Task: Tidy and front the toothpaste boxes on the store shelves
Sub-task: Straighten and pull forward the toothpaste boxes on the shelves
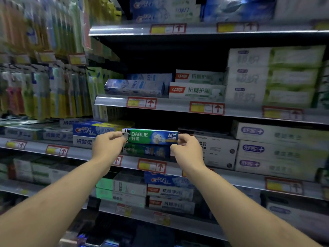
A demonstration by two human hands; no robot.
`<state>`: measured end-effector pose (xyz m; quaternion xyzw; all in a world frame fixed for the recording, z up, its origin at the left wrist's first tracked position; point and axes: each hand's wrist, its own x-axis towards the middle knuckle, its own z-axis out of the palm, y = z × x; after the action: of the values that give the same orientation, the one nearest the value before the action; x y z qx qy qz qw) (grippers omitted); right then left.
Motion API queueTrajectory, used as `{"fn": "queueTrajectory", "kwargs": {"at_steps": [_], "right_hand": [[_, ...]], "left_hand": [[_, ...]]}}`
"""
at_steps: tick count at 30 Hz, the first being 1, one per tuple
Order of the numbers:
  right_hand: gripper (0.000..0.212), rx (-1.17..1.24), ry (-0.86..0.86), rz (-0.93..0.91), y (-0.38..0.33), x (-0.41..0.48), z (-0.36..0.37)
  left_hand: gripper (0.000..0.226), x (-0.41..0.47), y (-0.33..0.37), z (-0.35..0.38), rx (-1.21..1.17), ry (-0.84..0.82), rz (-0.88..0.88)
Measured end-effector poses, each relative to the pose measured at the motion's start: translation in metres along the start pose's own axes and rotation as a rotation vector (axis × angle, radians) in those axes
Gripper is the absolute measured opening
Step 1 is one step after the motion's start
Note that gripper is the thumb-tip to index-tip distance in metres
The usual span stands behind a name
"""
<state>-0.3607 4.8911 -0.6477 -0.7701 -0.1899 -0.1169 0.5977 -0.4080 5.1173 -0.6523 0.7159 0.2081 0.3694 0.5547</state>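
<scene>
A green and blue Darlie toothpaste box [151, 136] lies lengthwise at the front of the middle shelf [89, 153], label facing out. My left hand [107, 147] pinches its left end and my right hand [186, 150] grips its right end. It sits on top of a second Darlie box [147, 151], partly hidden by both hands. Crest boxes [89, 130] are stacked just to the left, white boxes [219, 150] just to the right.
The shelf above holds blue boxes [135, 86], white and green boxes [197, 90] and a tall white stack [270, 77]. Below are more Crest boxes [163, 180] and green ones [121, 188]. Packaged toothbrushes [44, 90] hang at the left. Red price tags [152, 165] line the shelf edges.
</scene>
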Motion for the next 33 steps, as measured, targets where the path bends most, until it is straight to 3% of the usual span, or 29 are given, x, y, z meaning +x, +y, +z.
{"fn": "queueTrajectory", "kwargs": {"at_steps": [5, 13, 19, 24, 30, 33], "right_hand": [[0.022, -0.037, 0.054, -0.034, -0.015, -0.012, -0.036], [0.012, -0.170, 0.131, -0.012, -0.014, -0.026, -0.124], [0.027, -0.215, 0.250, 0.049, 0.000, -0.040, -0.216], [0.021, -0.238, 0.350, 0.107, 0.015, -0.062, -0.295], [0.014, -0.269, 0.463, 0.186, 0.046, -0.090, -0.386], [0.021, -0.279, 0.523, 0.232, 0.067, -0.099, -0.424]], "left_hand": [[0.014, -0.028, 0.017, 0.001, -0.015, -0.057, 0.043], [0.021, -0.085, 0.062, 0.047, -0.002, -0.215, 0.109], [0.027, -0.141, 0.100, 0.112, 0.001, -0.347, 0.146], [0.006, -0.186, 0.124, 0.176, -0.044, -0.459, 0.156], [0.017, -0.249, 0.135, 0.258, -0.046, -0.623, 0.155], [0.025, -0.277, 0.137, 0.295, -0.061, -0.690, 0.153]]}}
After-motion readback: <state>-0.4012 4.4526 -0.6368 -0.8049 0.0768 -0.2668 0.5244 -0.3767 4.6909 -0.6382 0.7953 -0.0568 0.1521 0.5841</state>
